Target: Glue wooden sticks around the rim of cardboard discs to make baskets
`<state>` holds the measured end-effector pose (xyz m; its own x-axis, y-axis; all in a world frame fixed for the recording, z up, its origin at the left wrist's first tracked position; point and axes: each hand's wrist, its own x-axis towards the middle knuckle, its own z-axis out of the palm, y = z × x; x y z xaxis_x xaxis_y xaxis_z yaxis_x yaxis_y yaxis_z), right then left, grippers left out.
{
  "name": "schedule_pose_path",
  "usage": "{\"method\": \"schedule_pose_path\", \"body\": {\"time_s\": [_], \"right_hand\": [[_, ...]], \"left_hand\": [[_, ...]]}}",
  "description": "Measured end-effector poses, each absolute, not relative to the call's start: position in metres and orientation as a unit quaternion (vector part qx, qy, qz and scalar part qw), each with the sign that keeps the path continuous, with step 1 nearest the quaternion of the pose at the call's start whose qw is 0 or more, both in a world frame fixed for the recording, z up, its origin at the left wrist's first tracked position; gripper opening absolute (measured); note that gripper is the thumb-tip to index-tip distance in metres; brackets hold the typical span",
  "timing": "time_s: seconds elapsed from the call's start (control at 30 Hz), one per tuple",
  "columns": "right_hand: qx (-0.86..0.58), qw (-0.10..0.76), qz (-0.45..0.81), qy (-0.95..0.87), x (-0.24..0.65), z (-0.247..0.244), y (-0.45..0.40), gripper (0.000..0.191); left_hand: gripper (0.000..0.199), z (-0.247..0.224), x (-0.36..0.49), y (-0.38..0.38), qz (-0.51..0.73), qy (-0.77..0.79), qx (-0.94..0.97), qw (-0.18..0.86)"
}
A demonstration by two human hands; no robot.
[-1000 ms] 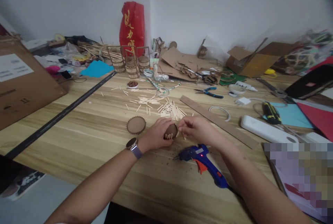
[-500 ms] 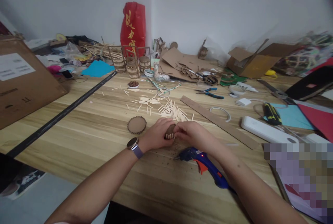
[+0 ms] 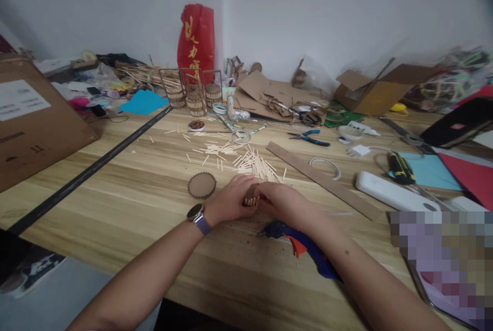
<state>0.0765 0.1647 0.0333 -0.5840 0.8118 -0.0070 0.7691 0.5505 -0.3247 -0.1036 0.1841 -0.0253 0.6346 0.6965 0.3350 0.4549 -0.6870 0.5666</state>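
Left hand [image 3: 232,200] and right hand [image 3: 282,200] closed together around small stick-rimmed cardboard piece [image 3: 251,197]; blue glue gun [image 3: 304,249] beside, on wooden table [image 3: 154,202]

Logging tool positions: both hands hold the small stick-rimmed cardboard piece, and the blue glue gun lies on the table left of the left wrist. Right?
Not quite. In the head view the glue gun lies under the right forearm, right of the left hand. Both hands, right hand too, do hold the cardboard piece.
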Motion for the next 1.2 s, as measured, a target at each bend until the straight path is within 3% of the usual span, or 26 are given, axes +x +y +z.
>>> {"method": "schedule_pose_path", "body": {"time_s": [0.47,1.2], "right_hand": [[-0.467,0.007,0.072,-0.881,0.072,0.038,0.159,0.017],[-0.449,0.025,0.104,-0.887,0.075,0.04,0.161,0.014]], "left_hand": [[0.06,-0.026,-0.103,0.184,0.279,0.323,0.879,0.212],[0.061,-0.025,-0.093,0.179,0.323,0.356,0.848,0.223]]}}
